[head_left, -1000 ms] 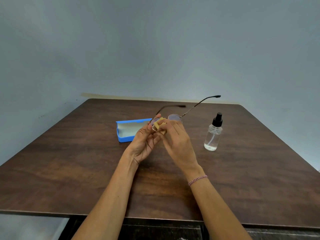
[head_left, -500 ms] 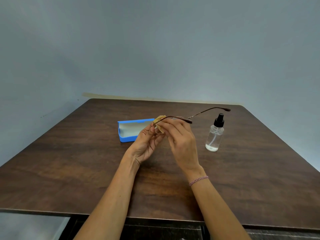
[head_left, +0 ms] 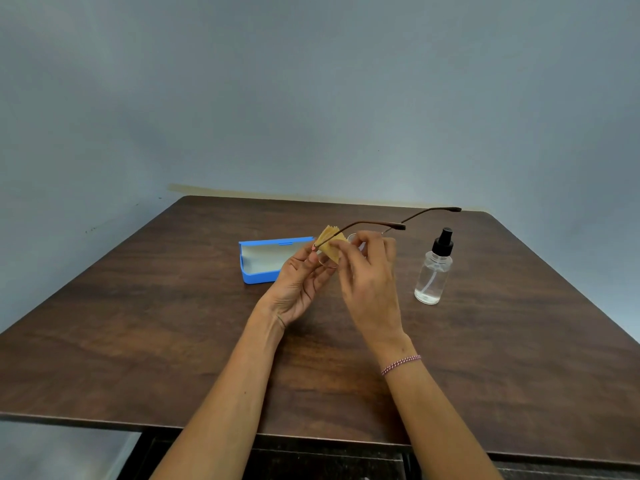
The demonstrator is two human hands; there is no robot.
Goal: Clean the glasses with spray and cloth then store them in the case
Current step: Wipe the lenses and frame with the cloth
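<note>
Both forearms reach forward from the near edge of the dark wooden table [head_left: 145,344] and meet above its middle, hands raised off the surface. The left hand [head_left: 300,285] is turned palm-up toward the camera, its thumb and fingertips pinching the thin-framed glasses [head_left: 360,224] at the lens end. The right hand [head_left: 367,276] shows its back, fingers curled together and pressing a small folded yellow cloth [head_left: 330,244] against a lens. Both temple arms stick out to the right and away, toward the far right corner. The open blue glasses case [head_left: 260,277] lies on the table just behind the left hand, pale lining showing. The clear spray bottle [head_left: 433,275] with a black nozzle stands upright nearer the right edge, apart from the hands.
</note>
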